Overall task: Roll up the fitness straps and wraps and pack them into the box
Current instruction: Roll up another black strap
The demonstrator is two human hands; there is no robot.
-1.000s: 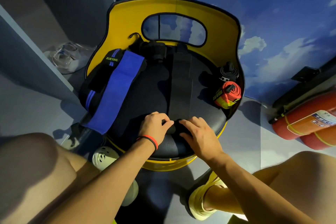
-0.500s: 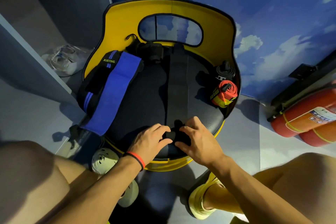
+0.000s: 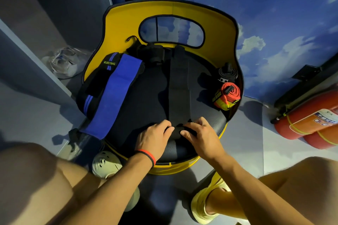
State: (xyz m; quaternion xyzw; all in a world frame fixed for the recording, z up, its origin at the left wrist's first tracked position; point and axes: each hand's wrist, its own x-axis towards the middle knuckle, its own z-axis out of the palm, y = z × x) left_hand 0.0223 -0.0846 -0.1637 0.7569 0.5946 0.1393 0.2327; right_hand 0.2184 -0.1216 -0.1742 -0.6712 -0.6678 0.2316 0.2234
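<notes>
A long black wrap lies flat down the middle of the black seat of a yellow chair. Its near end is rolled into a small coil. My left hand and my right hand grip that coil from either side, fingers curled round it. A wide blue band lies across a black strap with blue stripes on the seat's left. A rolled red and yellow strap and a rolled black strap sit at the right edge. More black wraps are bunched at the seat's back.
Two red fire extinguishers lie on the floor at the right. A grey partition stands at the left with clear shoes behind it. My bare knees and pale clogs frame the chair's front edge. No box is in view.
Both hands have rolled the wrap's near end further, and the coil between them is thicker. The view has shifted slightly.
</notes>
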